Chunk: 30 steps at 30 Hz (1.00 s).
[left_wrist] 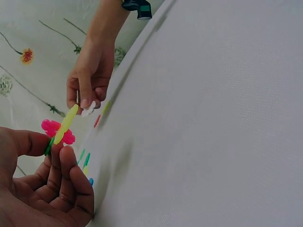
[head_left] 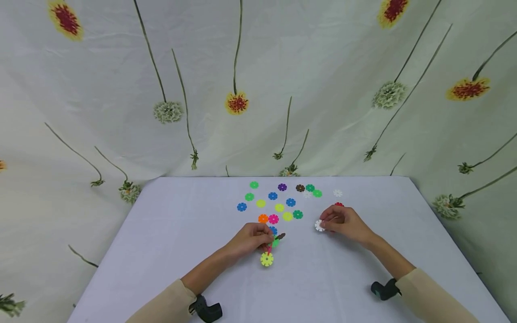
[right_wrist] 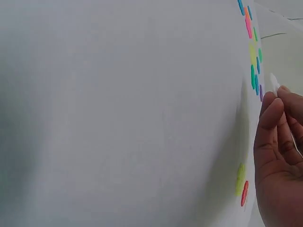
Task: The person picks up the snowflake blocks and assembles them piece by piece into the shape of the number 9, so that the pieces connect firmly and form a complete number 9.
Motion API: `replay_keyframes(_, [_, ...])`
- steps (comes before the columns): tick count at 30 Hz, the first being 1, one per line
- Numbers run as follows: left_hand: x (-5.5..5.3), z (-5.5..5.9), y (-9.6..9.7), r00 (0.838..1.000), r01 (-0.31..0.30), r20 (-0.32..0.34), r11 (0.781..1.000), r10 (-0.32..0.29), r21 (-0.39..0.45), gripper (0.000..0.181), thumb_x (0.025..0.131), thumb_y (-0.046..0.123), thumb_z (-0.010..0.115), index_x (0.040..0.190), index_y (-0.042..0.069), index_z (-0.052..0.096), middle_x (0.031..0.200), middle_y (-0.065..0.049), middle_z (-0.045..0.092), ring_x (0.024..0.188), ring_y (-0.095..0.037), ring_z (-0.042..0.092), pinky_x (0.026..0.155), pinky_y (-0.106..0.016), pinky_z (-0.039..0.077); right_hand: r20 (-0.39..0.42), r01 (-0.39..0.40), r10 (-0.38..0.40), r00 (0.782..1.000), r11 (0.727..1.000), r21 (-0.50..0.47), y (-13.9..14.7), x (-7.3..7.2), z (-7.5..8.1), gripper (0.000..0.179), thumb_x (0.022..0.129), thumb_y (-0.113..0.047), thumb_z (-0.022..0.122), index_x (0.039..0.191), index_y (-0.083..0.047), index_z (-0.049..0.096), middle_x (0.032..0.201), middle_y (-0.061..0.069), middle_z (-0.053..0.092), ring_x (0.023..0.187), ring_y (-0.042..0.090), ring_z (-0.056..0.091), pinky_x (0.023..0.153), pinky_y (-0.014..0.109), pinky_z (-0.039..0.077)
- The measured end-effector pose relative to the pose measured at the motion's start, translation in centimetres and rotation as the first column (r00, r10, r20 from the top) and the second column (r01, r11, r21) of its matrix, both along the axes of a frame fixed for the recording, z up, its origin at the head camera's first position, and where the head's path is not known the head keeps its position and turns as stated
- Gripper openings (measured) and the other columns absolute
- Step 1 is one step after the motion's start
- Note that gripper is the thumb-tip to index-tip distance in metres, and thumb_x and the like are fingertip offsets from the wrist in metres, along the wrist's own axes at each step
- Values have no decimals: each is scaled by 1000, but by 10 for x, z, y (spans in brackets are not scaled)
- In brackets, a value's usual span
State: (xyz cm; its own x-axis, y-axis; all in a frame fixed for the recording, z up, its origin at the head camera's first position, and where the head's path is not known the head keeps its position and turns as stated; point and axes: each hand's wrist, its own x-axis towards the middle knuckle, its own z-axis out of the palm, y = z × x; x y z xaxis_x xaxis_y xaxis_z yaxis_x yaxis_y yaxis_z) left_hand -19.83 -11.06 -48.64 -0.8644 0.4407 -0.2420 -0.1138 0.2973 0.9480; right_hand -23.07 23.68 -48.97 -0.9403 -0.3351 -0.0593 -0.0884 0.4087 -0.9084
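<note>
My left hand pinches a small joined cluster of notched plastic discs between thumb and fingertips. In it are a yellow disc, a pink disc and a green disc; a brown disc seen nearly edge-on sticks out beside the fingers. To the right, my right hand holds a single white notched disc by its edge, apart from the cluster. The right wrist view shows this white disc edge-on between thumb and fingers. Fingers hide part of both held items.
Loose notched discs in several colours, such as an orange one and a purple one, lie on the white-covered table beyond the hands. A red disc lies behind the right hand. A flowered cloth hangs behind the table.
</note>
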Motion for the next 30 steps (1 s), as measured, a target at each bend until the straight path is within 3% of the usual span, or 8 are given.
replay_keyframes(6, [1, 0, 1, 1000, 2, 5, 1000, -2, 1, 23, 104, 21, 70, 111, 0, 70, 83, 3, 70, 78, -11, 65, 78, -19, 58, 37, -13, 15, 999, 999, -41, -10, 5, 0, 26, 98, -17, 79, 118, -2, 71, 111, 20, 72, 88, 22, 75, 78, 28, 64])
replay_keyframes(14, [2, 1, 5, 1000, 18, -6, 1000, -18, 3, 22, 104, 21, 69, 109, 0, 70, 83, 2, 69, 78, -10, 64, 77, -18, 58, 48, -92, 98, 994, 990, -109, -26, 11, 0, 26, 100, -16, 77, 119, 1, 70, 111, 23, 72, 86, 25, 76, 78, 28, 65])
replay_keyframes(30, [3, 1, 6, 1000, 22, 15, 1000, -22, 3, 19, 104, 18, 68, 108, 0, 70, 82, 3, 69, 77, -9, 64, 77, -18, 58, 93, -98, 115, 989, 980, -175, -53, 23, 2, 29, 100, -17, 77, 122, 1, 71, 110, 16, 75, 85, 28, 77, 78, 28, 65])
